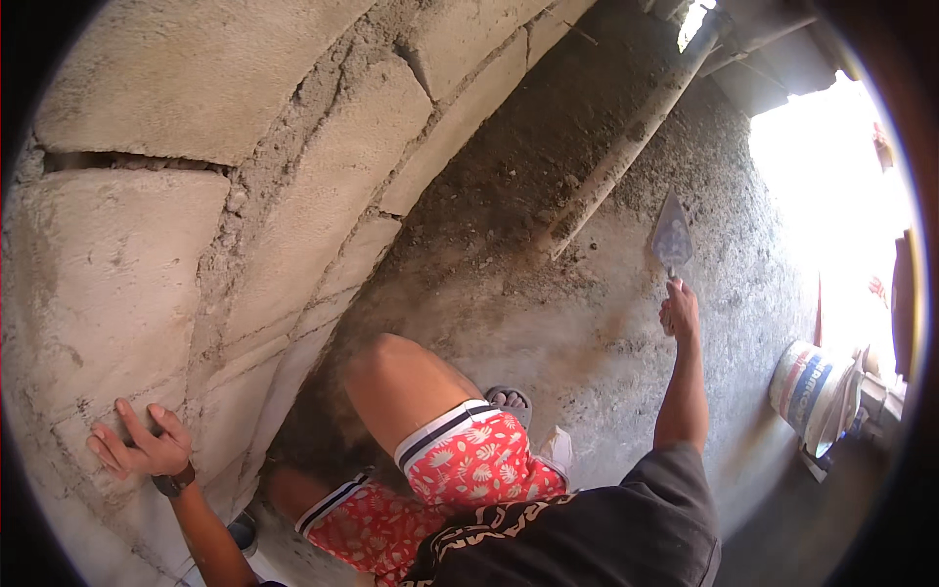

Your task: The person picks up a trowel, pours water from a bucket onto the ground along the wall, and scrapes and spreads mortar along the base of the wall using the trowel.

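On the left, a wall of large pale blocks (pixel 117 269) with rough mortar joints rises beside me. My left hand (pixel 147 445), with a watch (pixel 174 480) at its wrist, rests against a lower block, fingers spread and holding nothing. At the right, my right hand (pixel 681 309) is wrapped round the handle of a pointed trowel (pixel 672 238). The blade points away from me over the grey floor, with some greyish smears on it. Most of the handle is hidden in my fist.
A round post (pixel 626 147) slants down to the dirt-strewn floor (pixel 469 318) ahead. A white bucket (pixel 804 386) with blue and red markings lies tilted at the right, near a bright opening (pixel 831 186). Wide gaps (pixel 137 162) show between some blocks.
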`<state>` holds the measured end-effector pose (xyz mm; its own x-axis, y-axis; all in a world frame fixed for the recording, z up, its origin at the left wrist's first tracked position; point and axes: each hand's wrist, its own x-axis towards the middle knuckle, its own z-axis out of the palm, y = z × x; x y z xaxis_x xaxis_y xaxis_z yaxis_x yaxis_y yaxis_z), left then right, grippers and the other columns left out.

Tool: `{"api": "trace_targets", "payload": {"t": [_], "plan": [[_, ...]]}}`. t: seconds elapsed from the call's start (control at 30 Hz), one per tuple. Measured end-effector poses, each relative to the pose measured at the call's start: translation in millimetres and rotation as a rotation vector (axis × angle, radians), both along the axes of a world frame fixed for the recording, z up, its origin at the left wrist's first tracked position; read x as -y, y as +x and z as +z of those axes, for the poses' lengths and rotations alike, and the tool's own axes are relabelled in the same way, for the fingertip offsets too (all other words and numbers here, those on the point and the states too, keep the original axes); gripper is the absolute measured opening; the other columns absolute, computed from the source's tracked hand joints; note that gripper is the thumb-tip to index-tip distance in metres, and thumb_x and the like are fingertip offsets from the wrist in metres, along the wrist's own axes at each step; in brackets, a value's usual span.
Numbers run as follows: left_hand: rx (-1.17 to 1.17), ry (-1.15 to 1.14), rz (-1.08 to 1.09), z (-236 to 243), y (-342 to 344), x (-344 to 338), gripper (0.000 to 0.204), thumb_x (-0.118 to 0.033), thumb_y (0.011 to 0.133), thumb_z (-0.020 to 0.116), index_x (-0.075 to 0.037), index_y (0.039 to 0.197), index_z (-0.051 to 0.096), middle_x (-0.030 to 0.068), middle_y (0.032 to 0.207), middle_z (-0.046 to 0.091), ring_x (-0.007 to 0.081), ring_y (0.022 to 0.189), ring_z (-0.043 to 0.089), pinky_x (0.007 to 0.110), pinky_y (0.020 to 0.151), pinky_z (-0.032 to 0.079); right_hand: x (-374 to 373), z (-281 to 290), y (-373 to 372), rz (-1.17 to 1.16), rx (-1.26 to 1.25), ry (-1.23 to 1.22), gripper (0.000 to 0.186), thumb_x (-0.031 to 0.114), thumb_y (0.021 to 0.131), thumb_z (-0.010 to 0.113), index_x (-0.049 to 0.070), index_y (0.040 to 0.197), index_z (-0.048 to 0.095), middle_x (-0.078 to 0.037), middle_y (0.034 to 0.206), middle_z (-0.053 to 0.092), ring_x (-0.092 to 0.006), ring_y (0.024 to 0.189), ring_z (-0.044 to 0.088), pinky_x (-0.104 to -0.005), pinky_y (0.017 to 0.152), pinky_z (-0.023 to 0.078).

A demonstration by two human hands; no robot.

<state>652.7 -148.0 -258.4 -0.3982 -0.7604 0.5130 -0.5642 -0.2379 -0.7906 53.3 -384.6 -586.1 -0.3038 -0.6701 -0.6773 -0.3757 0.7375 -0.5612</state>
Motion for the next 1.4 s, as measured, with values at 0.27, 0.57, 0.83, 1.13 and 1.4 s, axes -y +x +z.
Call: {"api": "trace_targets", "payload": {"t": [0.27, 0.57, 0.83, 1.13, 1.4], "plan": [[-0.005, 0.035, -0.011, 4, -3, 2, 0.036, -0.03, 0.086, 0.049, -0.007, 0.112, 0.058, 0.0155, 0.133, 0.034, 0.0315, 0.126, 0.028, 0.041, 0.096, 0.026, -11, -30, 76, 0.832, -0.109, -0.19, 0.023, 0.024, 0.083, 0.048, 0.001, 0.083, 0.05, -0.014, 0.059, 0.052, -0.0207, 0.046, 0.054, -0.0331, 0.045, 0.044], [-0.191, 0.084, -0.048, 4, 2, -23, 0.036, -0.027, 0.086, 0.047, -0.008, 0.116, 0.053, 0.0189, 0.127, 0.044, 0.0354, 0.122, 0.036, 0.042, 0.098, 0.022, -46, -16, 66, 0.097, 0.016, -0.07, 0.017, 0.023, 0.085, 0.045, 0.006, 0.088, 0.047, -0.003, 0.055, 0.046, -0.0132, 0.043, 0.048, -0.0285, 0.039, 0.04], [-0.216, -0.068, -0.216, -6, 8, -10, 0.032, -0.023, 0.087, 0.047, -0.007, 0.114, 0.051, 0.0163, 0.117, 0.054, 0.0325, 0.114, 0.046, 0.039, 0.099, 0.022, -185, 5, 141, 0.348, 0.032, 0.103, 0.028, 0.028, 0.085, 0.047, 0.0, 0.083, 0.05, -0.012, 0.061, 0.055, -0.0218, 0.049, 0.055, -0.0353, 0.047, 0.043], [-0.207, -0.141, -0.208, -7, 9, -10, 0.03, -0.021, 0.087, 0.047, -0.004, 0.112, 0.052, 0.0145, 0.108, 0.06, 0.0296, 0.108, 0.053, 0.035, 0.098, 0.025, -205, 54, 210, 0.385, 0.066, -0.202, 0.032, 0.028, 0.082, 0.053, -0.003, 0.089, 0.045, -0.023, 0.082, 0.059, -0.0326, 0.073, 0.059, -0.0381, 0.067, 0.045], [-0.221, -0.107, -0.211, -7, 14, -20, 0.032, -0.019, 0.09, 0.043, -0.001, 0.116, 0.048, 0.016, 0.105, 0.061, 0.0324, 0.109, 0.052, 0.037, 0.099, 0.027, -34, -32, 348, -0.047, -0.051, -0.461, 0.041, 0.022, 0.081, 0.052, -0.006, 0.102, 0.03, -0.035, 0.094, 0.053, -0.0463, 0.091, 0.054, -0.0457, 0.079, 0.043]]}}
